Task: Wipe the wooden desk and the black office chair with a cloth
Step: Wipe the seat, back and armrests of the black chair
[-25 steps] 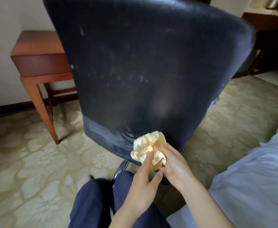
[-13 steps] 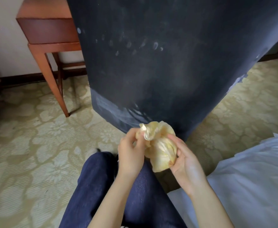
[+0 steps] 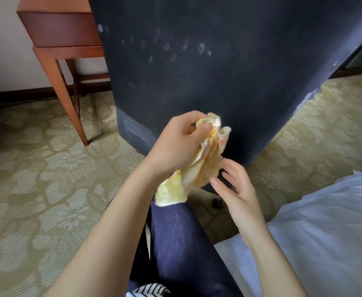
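The back of the black office chair [image 3: 208, 78], speckled with pale smudges, fills the middle above a patterned carpet [image 3: 36, 179]. A white bed [image 3: 326, 221] lies at right, and the wooden desk [image 3: 57, 37] stands behind at left. The left hand [image 3: 175, 144] curls its fingers round a bunched yellow cloth [image 3: 199, 174] just before the chair's lower edge. Beside the cloth the right hand [image 3: 233, 189] spreads its fingers loosely and holds nothing.

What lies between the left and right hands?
The yellow cloth, held in the left hand, hangs beside the open right hand; the head view shows it.
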Demonstrator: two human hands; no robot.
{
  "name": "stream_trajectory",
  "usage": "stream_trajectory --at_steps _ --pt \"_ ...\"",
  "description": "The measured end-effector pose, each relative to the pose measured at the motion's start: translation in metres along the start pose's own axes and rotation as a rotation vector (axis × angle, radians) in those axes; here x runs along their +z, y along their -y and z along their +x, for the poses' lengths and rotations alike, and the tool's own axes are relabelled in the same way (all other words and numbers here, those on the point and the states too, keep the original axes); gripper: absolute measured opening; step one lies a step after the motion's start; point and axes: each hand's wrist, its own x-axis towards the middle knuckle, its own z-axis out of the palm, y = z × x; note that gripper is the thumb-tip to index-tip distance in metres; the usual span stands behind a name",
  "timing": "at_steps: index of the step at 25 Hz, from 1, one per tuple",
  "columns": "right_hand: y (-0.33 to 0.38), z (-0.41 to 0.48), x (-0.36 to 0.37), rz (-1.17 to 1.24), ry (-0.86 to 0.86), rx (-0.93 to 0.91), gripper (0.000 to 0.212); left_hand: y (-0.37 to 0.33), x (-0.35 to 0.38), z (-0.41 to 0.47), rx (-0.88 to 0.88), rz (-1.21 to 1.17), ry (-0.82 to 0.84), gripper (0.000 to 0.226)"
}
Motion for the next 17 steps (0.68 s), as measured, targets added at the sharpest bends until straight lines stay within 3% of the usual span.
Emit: stream_trajectory --at_steps 5,10,12,14,17 --pt "0.005 0.003 0.023 0.036 0.131 0.057 0.061 -0.019 0.007 0.005 -0.068 -0.073 0.067 0.018" --pt "0.005 0.000 0.035 0.139 0.064 0.190 0.014 -0.021 0.001 0.008 -0.148 -0.200 0.111 0.016" --pt "0.006 0.002 0.025 0.369 0.059 0.270 0.016 -0.015 -0.008 0.013 -0.146 -0.207 0.010 0.014" --pt "0.010 0.002 0.010 0.548 0.073 0.294 0.030 -0.002 -0.020 0.023 -0.112 -0.056 -0.169 0.017" --pt "0.012 0.000 -0.008 0.529 0.048 0.288 0.041 0.018 -0.027 0.031 -0.111 0.075 -0.328 0.019"
